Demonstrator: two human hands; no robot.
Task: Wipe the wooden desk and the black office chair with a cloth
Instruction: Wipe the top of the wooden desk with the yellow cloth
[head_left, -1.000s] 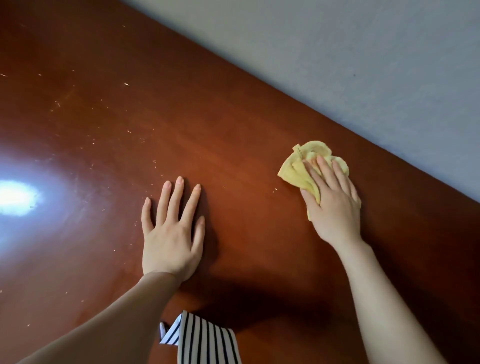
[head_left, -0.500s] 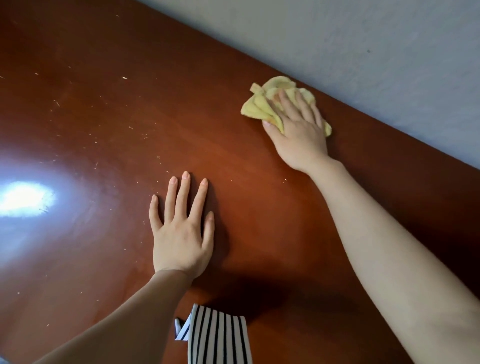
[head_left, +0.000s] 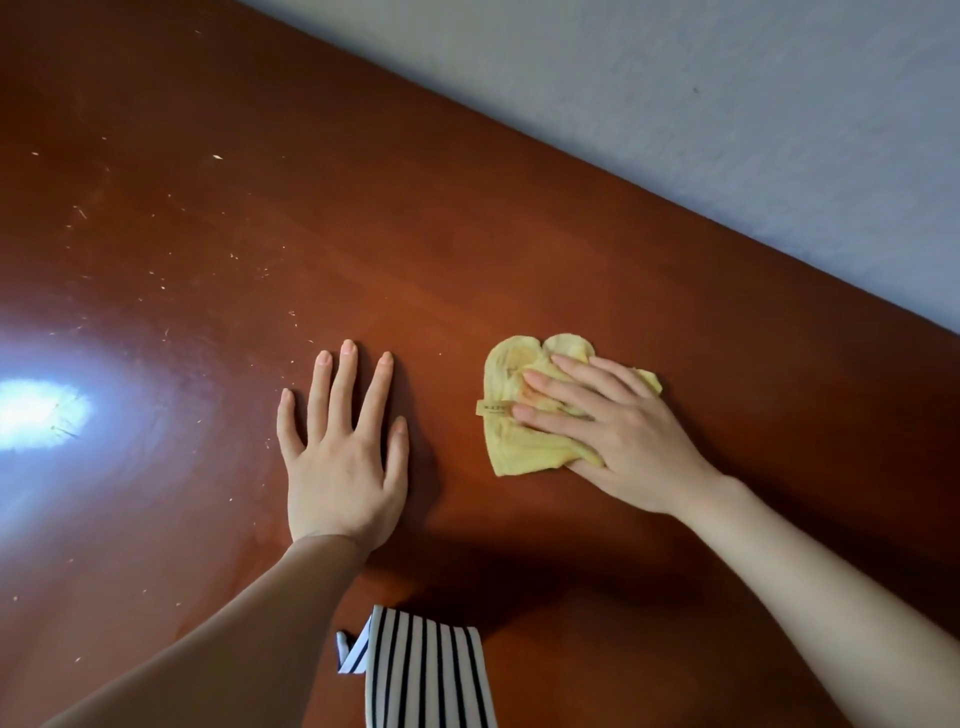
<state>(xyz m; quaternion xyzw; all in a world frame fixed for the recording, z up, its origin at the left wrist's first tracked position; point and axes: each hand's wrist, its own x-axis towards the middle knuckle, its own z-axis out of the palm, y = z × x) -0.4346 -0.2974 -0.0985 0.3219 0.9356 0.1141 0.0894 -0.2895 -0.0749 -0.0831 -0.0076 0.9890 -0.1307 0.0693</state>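
The reddish-brown wooden desk (head_left: 415, 218) fills most of the view. A crumpled yellow cloth (head_left: 511, 436) lies on it right of centre. My right hand (head_left: 618, 436) presses flat on the cloth with straight fingers pointing left, covering its right part. My left hand (head_left: 343, 457) rests palm down on the bare wood just left of the cloth, fingers spread and straight. Pale specks and crumbs dot the desk's left half. The black office chair is out of view.
A pale grey wall (head_left: 727, 130) runs along the desk's far edge, from top centre to the right side. A bright light reflection (head_left: 36, 415) glares at the left. Striped black-and-white clothing (head_left: 426, 675) hangs at the near edge.
My right hand has slid the cloth back from the desk's far edge by the wall toward me, and its fingers now point left. My left hand has stayed flat in place.
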